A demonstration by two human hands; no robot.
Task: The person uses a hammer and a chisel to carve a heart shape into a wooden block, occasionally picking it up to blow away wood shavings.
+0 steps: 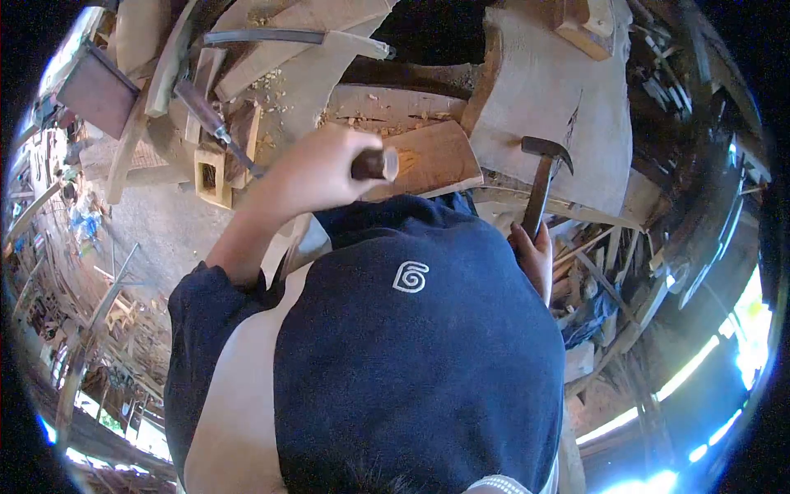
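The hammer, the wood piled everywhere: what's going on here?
A person in a dark blue shirt is working with wood. Their left hand is closed around a wooden-handled tool, probably a chisel, held over a reddish plank. Their right hand grips a hammer by the handle, with its head up and clear of the tool. Boards and offcuts lie all around.

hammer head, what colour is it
Black hammer head, on a brown wooden handle; the head view shows it.
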